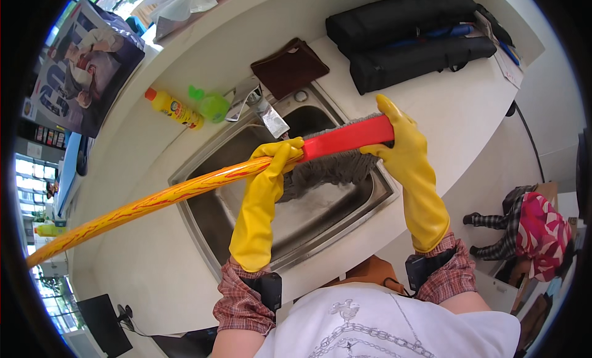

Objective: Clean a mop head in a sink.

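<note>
A flat mop with a red head plate (348,137) and a yellow-and-red streaked pole (152,198) is held over a stainless steel sink (203,228). My left hand (270,173), in a yellow rubber glove, wraps the pole close to where it meets the plate. At the plate's far right end, my right hand (404,140), gloved the same way, grips it between thumb and fingers. Grey string pile (337,168) hangs beneath the plate into the basin, over whitish, cloudy water (319,198). The pole's far end reaches the left rim of the view.
Behind the sink are a faucet (273,120), a yellow bottle (173,108), a green bottle (213,106) and a brown cloth (290,69). Black cases (416,39) lie on the counter at the back right. A monitor (105,323) stands lower left. Another person (532,233) is at the right.
</note>
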### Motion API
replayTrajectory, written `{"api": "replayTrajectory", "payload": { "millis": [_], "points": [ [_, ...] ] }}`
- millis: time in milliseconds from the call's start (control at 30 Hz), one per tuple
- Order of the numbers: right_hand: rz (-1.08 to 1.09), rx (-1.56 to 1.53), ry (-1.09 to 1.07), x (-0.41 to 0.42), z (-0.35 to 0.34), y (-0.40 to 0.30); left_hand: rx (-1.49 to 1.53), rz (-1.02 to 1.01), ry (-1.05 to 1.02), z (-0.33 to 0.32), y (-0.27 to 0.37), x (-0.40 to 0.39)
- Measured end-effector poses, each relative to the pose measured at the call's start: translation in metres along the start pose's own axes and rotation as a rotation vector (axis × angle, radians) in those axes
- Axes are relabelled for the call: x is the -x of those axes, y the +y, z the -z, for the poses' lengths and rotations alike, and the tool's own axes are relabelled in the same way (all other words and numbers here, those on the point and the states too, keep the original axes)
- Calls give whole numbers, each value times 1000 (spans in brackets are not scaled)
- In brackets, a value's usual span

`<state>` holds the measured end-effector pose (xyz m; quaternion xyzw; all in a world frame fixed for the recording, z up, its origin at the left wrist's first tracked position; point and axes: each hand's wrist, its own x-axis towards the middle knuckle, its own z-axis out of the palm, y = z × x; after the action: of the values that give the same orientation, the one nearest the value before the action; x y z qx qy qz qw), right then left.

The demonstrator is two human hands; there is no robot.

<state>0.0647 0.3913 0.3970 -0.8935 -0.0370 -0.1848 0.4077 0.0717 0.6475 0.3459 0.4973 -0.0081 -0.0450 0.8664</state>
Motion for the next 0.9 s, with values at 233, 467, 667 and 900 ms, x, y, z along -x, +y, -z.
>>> {"api": "replayTrajectory", "payload": {
  "millis": [233, 467, 667, 900],
  "points": [
    [12, 50, 39, 17, 8, -2, -64, 27, -64, -2, 4, 5],
    [1, -37, 15, 18, -28, 21, -197, 47, -1, -5, 37, 7],
    [-21, -184, -32, 16, -93, 33, -353, 19, 91, 26, 45, 7],
    [-29, -283, -96, 5, -144, 32, -449, -32, 212, 39, 58, 15]
  ]
}}
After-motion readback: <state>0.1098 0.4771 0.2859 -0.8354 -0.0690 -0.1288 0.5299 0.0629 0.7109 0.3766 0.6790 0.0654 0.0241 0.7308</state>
